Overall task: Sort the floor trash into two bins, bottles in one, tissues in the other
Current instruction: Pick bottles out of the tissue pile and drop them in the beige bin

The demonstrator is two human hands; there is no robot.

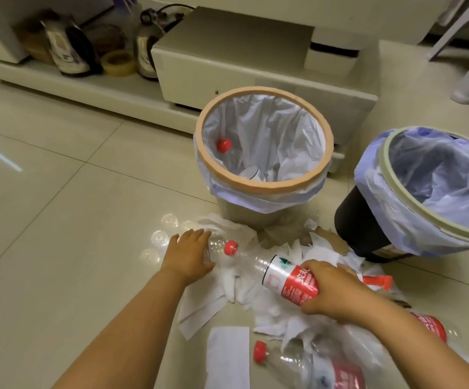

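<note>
We are mid-sort, with both hands down in the heap on the floor. Our right hand has its fingers curled round the lower end of a red-labelled bottle, thumb on the near side, so the bottle lies tilted with its clear shoulder pointing far-left. Our left hand is laid over a clear bottle, fingers close together across the top and thumb tucked against the near side. A red cap sits between the two, and we cannot tell which bottle it belongs to. Both bottles rest on or just above the tissues, which spread across the floor in front of the bins. These bottles look empty, so we judge them very light, thin-walled and smooth – likely to dent or squirt out of a tight squeeze, so the stiffer labelled middle or the neck is the place to hold. The tissues are soft and will cling, so we should lift cleanly. The orange-rimmed bin, far and centre, already holds a capped bottle, so bottles belong there. The dark bin to the right, tilted, shows only its liner. Another bottle lies near us.
</note>
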